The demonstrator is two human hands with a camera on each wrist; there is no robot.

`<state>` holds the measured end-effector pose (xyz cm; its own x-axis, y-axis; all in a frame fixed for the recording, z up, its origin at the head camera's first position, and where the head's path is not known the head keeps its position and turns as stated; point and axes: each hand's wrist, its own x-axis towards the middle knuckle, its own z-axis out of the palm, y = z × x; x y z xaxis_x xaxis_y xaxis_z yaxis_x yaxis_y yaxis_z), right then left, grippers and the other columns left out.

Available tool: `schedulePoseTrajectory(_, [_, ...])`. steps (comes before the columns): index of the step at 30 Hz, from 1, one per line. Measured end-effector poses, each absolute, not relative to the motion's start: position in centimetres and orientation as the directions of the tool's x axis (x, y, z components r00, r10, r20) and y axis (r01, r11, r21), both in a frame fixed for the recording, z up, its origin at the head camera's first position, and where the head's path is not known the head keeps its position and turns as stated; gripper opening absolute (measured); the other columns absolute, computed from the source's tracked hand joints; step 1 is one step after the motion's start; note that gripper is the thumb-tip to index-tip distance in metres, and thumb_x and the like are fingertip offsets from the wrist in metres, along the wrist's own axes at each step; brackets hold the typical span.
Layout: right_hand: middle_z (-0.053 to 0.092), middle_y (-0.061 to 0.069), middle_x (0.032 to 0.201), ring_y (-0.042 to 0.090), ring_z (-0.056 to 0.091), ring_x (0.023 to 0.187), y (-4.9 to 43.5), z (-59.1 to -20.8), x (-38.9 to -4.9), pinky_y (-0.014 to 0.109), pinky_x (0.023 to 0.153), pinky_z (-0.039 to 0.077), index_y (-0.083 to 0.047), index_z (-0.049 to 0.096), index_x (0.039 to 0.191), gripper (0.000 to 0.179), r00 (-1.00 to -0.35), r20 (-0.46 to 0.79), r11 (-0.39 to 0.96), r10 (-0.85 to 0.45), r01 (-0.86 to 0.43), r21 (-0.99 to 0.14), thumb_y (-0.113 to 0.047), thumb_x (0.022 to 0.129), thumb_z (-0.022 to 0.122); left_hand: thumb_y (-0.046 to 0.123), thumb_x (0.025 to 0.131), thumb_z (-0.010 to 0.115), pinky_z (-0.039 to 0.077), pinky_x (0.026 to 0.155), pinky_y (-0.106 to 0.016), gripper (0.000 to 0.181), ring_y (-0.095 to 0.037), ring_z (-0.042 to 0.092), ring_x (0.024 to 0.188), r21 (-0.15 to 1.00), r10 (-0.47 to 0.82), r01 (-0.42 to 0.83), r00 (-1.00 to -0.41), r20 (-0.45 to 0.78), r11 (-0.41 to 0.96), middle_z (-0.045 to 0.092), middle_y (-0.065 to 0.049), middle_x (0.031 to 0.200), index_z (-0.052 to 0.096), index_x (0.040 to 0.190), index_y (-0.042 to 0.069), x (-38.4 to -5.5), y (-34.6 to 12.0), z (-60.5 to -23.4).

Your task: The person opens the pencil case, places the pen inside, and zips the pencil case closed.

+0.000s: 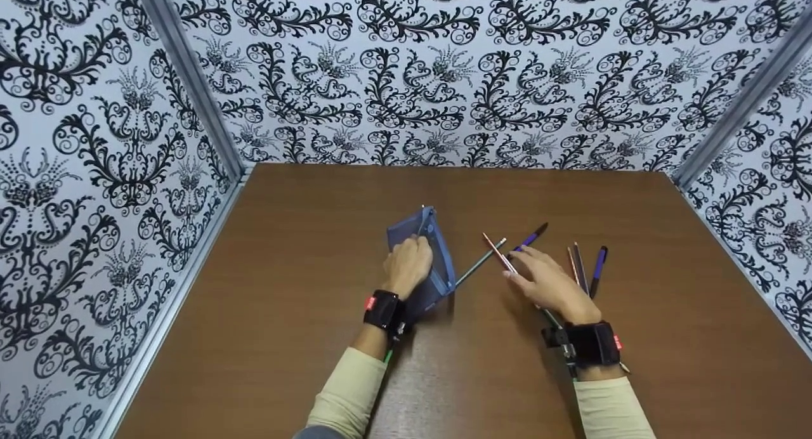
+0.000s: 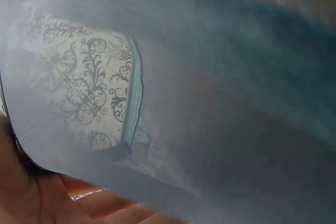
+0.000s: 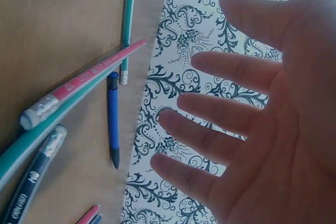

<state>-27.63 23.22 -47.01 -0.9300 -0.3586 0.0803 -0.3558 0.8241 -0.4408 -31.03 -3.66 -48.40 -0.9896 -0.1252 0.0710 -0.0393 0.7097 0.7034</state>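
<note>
the left hand [image 1: 409,264] grasped the pouch [image 1: 436,264], short of the far edge of the desk [image 1: 304,236]; the right hand [image 1: 550,283] hung released. the pouch seemed light, limp, best held beside its zip [image 1: 442,245].

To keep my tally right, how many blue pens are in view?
2: one blue pen just beyond the right hand, another pen to its right. More may be hidden by the hand or pouch.

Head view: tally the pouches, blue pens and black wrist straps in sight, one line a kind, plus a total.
Pouch: 1
Blue pens: 2
Black wrist straps: 2
Total: 5
</note>
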Motion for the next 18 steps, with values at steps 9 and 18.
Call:
schedulePoseTrajectory(9, [0.057, 0.029, 0.132, 0.046, 0.056, 0.119, 22.8, -46.5, -28.3, 0.058, 0.099, 0.045, 0.005, 0.056, 0.134, 0.049, -0.932, 0.134, 0.832, -0.336, -0.361, -0.422, -0.022, 0.095, 0.066, 0.033, 0.102, 0.028, 0.053, 0.074, -0.051, 0.053, -0.035, 0.069, 0.087, 0.704, -0.133, -0.036, -0.988, 0.084, 0.709, 0.072, -0.017, 0.100, 0.070, 0.089, 0.004, -30.9, -3.5, -48.2])
schedulePoseTrajectory(18, [0.069, 0.021, 0.105, 0.037, 0.066, 0.094, 22.4, -47.3, -29.4, 0.053, 0.080, 0.052, 0.005, 0.066, 0.114, 0.031, -0.959, 0.119, 0.870, -0.258, -0.284, -0.402, -0.013, 0.089, 0.069, 0.032, 0.102, 0.031, 0.052, 0.077, -0.051, 0.049, -0.033, 0.068, 0.087, 0.702, -0.156, -0.051, -0.984, 0.086, 0.710, 0.072, -0.012, 0.102, 0.072, 0.103, 0.006, -30.7, -3.1, -48.2])
